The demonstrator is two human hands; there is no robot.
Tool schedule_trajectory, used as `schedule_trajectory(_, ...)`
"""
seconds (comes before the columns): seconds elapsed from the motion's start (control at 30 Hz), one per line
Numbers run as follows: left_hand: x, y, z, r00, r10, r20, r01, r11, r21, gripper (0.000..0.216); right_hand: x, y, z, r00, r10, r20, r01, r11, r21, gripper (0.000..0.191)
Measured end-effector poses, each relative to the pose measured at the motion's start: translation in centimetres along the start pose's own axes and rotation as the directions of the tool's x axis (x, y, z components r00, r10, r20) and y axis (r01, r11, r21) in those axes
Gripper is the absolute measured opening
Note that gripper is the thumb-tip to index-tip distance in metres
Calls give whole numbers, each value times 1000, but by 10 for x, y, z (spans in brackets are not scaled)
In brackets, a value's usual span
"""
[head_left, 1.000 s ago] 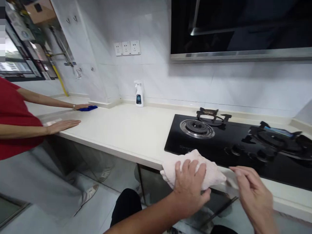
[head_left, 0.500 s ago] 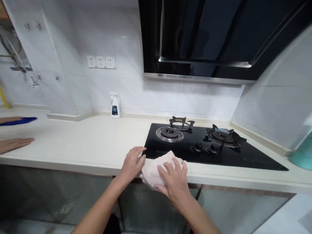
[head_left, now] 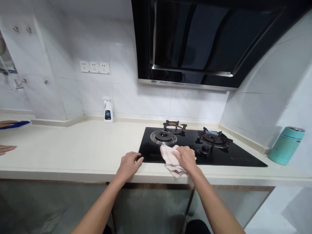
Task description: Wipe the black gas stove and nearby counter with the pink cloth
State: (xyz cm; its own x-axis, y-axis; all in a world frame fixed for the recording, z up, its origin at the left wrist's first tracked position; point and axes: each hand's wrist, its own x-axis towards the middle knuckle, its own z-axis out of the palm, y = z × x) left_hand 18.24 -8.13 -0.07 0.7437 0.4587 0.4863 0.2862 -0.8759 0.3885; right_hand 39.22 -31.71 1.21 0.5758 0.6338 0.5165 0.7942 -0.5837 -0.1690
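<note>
My right hand (head_left: 186,158) presses a pale pink cloth (head_left: 170,159) onto the front of the black gas cooktop (head_left: 151,152), just left of the control knobs (head_left: 204,149). Part of the cloth drapes forward over the white countertop (head_left: 73,146). My left hand (head_left: 129,165) rests at the cooktop's front left corner, thumb apart from the fingers, with nothing in it. Behind the cloth is the left burner (head_left: 163,137), whose pan support (head_left: 174,126) stands off it toward the wall. The right burner (head_left: 214,139) has its support in place.
A white spray bottle (head_left: 108,110) stands against the back wall. On the far right is a turquoise flask (head_left: 286,146). The black range hood (head_left: 185,42) overhangs the cooktop. At the left edge, another person's hands show, one on a blue cloth (head_left: 18,124).
My right hand has carried the cloth from the counter's front edge onto the cooktop, spreading it out from a folded bundle. My left hand has come away from the cloth. The view has shifted right.
</note>
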Motion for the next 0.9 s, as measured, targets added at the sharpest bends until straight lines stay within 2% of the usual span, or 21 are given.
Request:
schedule_trajectory(0.13,-2,1,0,1000,6,9,-7,1000,25,29,-21,39,-9,992,122,-36,-124,990,-66,35)
schedule_trajectory(0.37,-6,3,0,999,32,1,-32,997,63,28,-49,79,-15,968,239,-69,-248,952,-178,41)
schedule_trajectory(0.53,-7,1,2,999,37,4,-37,997,71,28,-53,115,-25,909,414,-52,-411,867,-281,44)
schedule_trajectory(0.6,-7,2,3,999,38,4,-38,996,81,28,-53,125,-32,893,446,-52,-437,837,-328,42)
schedule_trajectory(0.7,-7,3,5,999,42,-13,-40,994,102,28,-46,123,-38,918,387,-84,-386,831,-400,37)
schedule_trajectory(0.77,-7,4,6,999,45,-26,-42,993,106,28,-40,111,-35,956,275,-103,-294,888,-354,40)
schedule_trajectory(0.83,-7,4,6,998,46,-32,-42,994,103,28,-37,96,-29,985,157,-73,-171,947,-271,44)
schedule_trajectory(0.9,-7,4,5,999,44,-27,-41,994,99,28,-42,84,-23,998,68,9,-64,965,-254,42)
